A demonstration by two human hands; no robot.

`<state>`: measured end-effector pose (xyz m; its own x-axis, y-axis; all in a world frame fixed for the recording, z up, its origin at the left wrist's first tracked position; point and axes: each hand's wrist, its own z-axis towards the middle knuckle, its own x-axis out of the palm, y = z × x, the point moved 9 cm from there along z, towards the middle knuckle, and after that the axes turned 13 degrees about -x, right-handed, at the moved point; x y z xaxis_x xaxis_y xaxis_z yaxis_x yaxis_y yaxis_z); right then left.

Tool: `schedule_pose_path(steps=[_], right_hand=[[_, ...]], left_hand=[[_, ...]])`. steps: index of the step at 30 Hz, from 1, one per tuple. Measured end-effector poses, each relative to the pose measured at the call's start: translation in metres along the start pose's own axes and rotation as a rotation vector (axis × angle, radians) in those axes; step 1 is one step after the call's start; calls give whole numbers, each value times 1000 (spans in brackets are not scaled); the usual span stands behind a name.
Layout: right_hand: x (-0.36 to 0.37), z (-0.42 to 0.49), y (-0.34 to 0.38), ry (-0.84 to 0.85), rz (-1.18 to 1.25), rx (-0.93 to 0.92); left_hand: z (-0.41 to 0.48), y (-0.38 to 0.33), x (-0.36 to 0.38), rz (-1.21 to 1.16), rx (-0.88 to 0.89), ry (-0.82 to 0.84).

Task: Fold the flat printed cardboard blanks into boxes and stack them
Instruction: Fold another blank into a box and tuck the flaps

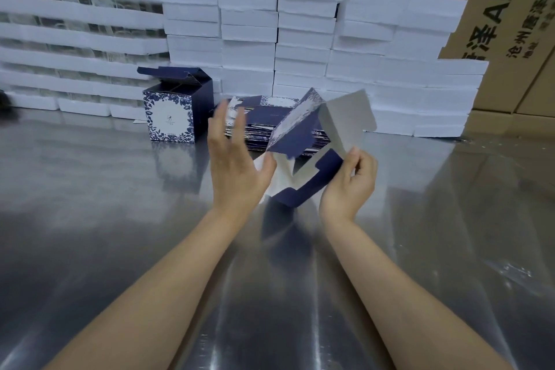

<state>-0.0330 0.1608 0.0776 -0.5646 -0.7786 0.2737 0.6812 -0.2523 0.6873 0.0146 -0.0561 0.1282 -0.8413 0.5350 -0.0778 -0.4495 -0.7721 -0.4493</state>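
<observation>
right hand [350, 182] pinches half-opened navy blank [295, 132]; left hand [237, 165] released, fingers spread, at its 9 o'clock. folded box [177, 114] at 10 o'clock, flat blank stack [258, 129] at 12.

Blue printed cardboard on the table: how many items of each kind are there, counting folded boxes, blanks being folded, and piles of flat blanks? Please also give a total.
Folded box: 1
Unfolded blank, pinched by the right hand: 1
Flat pile, its sheets too close together to count: 1
Total: 3
</observation>
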Motion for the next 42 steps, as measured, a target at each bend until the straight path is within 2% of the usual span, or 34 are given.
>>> schedule_pose_path(steps=[3, 4, 6, 9, 11, 14, 18, 21, 23, 26, 29, 31, 33, 36, 38, 42], right_hand=[[-1, 0, -9, -15, -30, 45], [2, -1, -10, 9, -28, 46], [8, -4, -10, 61, 4, 43], [12, -4, -6, 97, 62, 14], [11, 1, 3, 137, 58, -115], [27, -4, 2, 372, -26, -258], [46, -18, -13, 607, 117, -154], [56, -29, -15, 771, 23, -160], [59, -32, -15, 783, -4, -162], [51, -24, -11, 623, -50, -173], [39, -16, -12, 456, -47, -118], [35, -13, -20, 405, -9, -48], [34, -10, -27, 382, -1, -13], [31, -7, -27, 373, 18, 2], [33, -9, -19, 427, -6, -56], [42, -16, -1, 533, -117, -253]], left_hand=[[-4, 45, 15, -289, -585, 131], [-10, 56, 23, -331, -727, 173], [-17, 72, 31, -373, -855, 214], [-15, 81, 28, -489, -836, 218], [-13, 85, 22, -525, -819, 168], [-11, 91, 8, -528, -841, 2], [-8, 105, -7, -535, -910, -173], [-9, 113, -11, -562, -937, -205], [-10, 113, -11, -561, -944, -208], [-8, 104, -12, -541, -899, -206], [-8, 91, -6, -520, -855, -141], [-9, 81, 0, -518, -780, -48], [-9, 63, 9, -502, -612, 108], [-18, 44, 31, -324, -337, 358], [-20, 46, 37, -331, -352, 412], [-17, 57, 39, -383, -405, 409]])
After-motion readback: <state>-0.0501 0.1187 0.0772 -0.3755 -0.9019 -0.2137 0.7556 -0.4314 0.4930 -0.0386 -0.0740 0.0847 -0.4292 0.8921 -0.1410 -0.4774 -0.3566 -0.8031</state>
